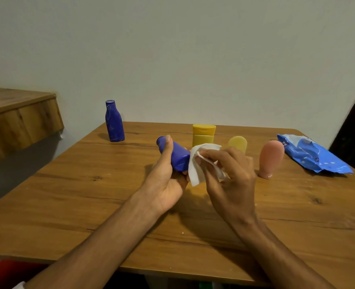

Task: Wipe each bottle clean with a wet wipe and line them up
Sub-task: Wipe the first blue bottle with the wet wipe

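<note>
Head view. Grips a small blue bottle (pixel 177 156) in the left hand (pixel 166 182), thumb laid along the upper side, fingers curled underneath. Holds it tilted just above the wooden table (pixel 78 195) near the middle, narrow end toward 10 o'clock, wider end toward 4 o'clock. Pinches a white wet wipe (pixel 196 170) between thumb and fingers of the right hand (pixel 233 182), set against that wider end.

Taken from the held bottle:
- at 10 o'clock, well apart, a tall blue bottle (pixel 114 122), upright near the table's far edge
- at 1 o'clock, near, a yellow flip-cap bottle (pixel 203 133), upright
- at 2 o'clock, a pale yellow bottle (pixel 238 143), lower part hidden behind the right hand
- at 3 o'clock, a pink bottle (pixel 270 157), standing on its narrow cap
- farther out at 3 o'clock, a crumpled blue wipes pack (pixel 312 155), lying flat
- at 9 o'clock, off the table, a wooden shelf (pixel 15 113) against the wall
</note>
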Available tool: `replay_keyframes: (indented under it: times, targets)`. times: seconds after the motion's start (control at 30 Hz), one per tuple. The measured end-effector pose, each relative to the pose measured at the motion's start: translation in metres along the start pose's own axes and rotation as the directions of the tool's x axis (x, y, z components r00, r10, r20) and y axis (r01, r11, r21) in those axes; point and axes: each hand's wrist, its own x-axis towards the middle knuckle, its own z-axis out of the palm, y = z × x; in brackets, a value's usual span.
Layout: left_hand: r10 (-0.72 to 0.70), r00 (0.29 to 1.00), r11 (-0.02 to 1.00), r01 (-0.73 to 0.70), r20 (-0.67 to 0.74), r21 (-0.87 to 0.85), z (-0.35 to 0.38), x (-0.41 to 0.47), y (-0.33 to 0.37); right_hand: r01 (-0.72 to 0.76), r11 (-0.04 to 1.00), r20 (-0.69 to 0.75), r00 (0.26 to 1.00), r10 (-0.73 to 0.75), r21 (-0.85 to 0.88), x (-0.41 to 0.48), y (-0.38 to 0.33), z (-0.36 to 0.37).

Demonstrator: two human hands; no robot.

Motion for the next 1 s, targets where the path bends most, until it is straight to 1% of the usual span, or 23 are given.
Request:
replay_keyframes:
  times: [0.2, 0.33, 0.47, 0.5, 0.57, 0.63, 0.7, 0.77, 0.9, 1.0]
  targets:
    - [-0.087, 0.996, 0.989, 0.084, 0.017, 0.121, 0.001, -0.004, -0.002, 0.179, 0.983, 0.113, 0.977, -0.183, 0.042, -0.002, 0.0, 0.005]
    - [-0.043, 0.999, 0.997, 0.042, 0.014, 0.067, 0.001, -0.001, -0.003, 0.142, 0.989, 0.059, 0.988, -0.139, -0.042, 0.0, 0.001, 0.002]
    - [-0.076, 0.996, 0.993, 0.072, 0.036, 0.096, -0.002, 0.001, -0.003, 0.221, 0.975, 0.099, 0.97, -0.221, 0.006, -0.002, 0.0, 0.006]
    - [-0.083, 0.995, 0.991, 0.078, 0.047, 0.105, -0.002, 0.002, -0.003, 0.222, 0.975, 0.104, 0.97, -0.22, -0.001, -0.003, 0.0, 0.006]
    - [-0.059, 0.996, 0.995, 0.054, 0.063, 0.079, -0.003, 0.005, -0.001, 0.148, 0.989, 0.079, 0.986, -0.146, -0.019, -0.002, 0.0, 0.003]
    - [0.005, 0.997, 0.999, -0.009, 0.071, 0.053, -0.002, 0.007, 0.001, 0.012, 1.0, 0.02, 1.0, -0.012, 0.013, 0.0, 0.003, -0.001]
    - [0.06, 0.994, 0.992, -0.069, 0.093, 0.102, -0.003, 0.007, 0.003, -0.115, 0.989, -0.025, 0.993, 0.118, 0.095, 0.004, 0.006, -0.004]
    - [0.079, 0.989, 0.983, -0.098, 0.126, 0.153, -0.005, 0.008, 0.005, -0.191, 0.969, -0.046, 0.979, 0.2, 0.155, 0.007, 0.005, -0.005]
    - [0.104, 0.978, 0.957, -0.148, 0.182, 0.25, -0.007, 0.011, 0.009, -0.221, 0.955, -0.03, 0.972, 0.231, 0.197, 0.009, -0.002, -0.005]
    - [0.173, 0.96, 0.891, -0.247, 0.22, 0.38, -0.008, 0.012, 0.01, -0.224, 0.951, -0.015, 0.972, 0.233, 0.211, 0.009, -0.004, -0.005]
